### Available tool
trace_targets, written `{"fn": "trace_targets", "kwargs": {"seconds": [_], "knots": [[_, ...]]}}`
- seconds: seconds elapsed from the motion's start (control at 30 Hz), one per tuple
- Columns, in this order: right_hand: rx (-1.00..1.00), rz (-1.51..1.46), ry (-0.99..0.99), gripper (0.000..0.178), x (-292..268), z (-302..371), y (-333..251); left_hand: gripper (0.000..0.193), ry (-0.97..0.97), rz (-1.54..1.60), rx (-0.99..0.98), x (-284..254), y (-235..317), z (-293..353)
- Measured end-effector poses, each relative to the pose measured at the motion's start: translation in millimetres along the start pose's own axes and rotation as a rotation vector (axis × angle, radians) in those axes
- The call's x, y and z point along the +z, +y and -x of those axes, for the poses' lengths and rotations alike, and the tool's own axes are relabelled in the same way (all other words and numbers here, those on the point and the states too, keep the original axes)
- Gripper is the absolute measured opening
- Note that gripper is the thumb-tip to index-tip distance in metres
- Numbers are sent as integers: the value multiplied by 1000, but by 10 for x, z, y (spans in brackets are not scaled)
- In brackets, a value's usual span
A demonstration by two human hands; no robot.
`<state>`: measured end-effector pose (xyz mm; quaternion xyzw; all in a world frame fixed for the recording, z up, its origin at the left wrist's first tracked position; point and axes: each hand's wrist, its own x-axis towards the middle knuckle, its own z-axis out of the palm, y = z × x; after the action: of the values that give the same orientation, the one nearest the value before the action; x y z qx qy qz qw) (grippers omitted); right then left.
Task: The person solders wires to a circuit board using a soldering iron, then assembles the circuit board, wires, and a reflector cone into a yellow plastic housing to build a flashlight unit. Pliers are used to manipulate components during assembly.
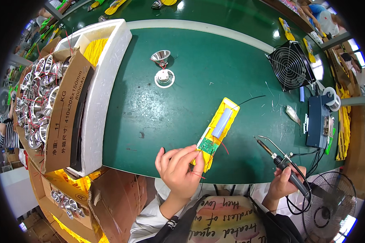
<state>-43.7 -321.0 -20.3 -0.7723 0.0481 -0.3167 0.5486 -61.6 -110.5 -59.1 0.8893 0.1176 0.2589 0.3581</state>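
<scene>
My left hand (178, 168) pinches the lower end of a yellow plastic housing (228, 130) tilted over the green table. Inside it lie a light-blue cylindrical battery cell (222, 123) and a small green circuit board (207, 146). A black wire stretches from the housing's far end, and thin red wires stick out near the board. My right hand (286, 181) is wrapped round a black soldering iron (297, 181) with a thin metal tube fixed alongside. Its tip is to the right of the housing, apart from it.
A silver reflector cup (161, 56) and a round white piece (164, 78) lie farther back. At left, a cardboard box (69, 109) of reflectors adjoins a white foam box (109, 93) with yellow wires. A black fan (290, 65), solder spool (333, 100) and blue soldering unit (315, 121) stand right.
</scene>
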Motion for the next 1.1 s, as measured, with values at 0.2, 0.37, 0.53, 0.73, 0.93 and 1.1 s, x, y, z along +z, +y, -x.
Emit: {"fn": "trace_targets", "kwargs": {"seconds": [0.2, 0.37, 0.53, 0.73, 0.93, 1.1], "knots": [[12, -13, -2, 26, -16, -8, 32, 17, -63, 158, 72, -100, -2, -18], [35, -91, 8, 23, -17, -10, 47, 21, -160, 205, 248, -234, -153, 26], [41, -106, -7, 23, -19, -8, 45, 19, -191, 153, 354, -287, -285, 86], [43, -107, 11, 23, -10, 4, 37, 15, -215, 79, 390, -296, -211, 41], [22, -122, -6, 26, -39, 9, -31, 15, -110, 226, 144, -262, -147, 61], [-92, -108, -112, 26, 69, 83, -293, 16, -5, 199, 46, -160, -15, 21]]}}
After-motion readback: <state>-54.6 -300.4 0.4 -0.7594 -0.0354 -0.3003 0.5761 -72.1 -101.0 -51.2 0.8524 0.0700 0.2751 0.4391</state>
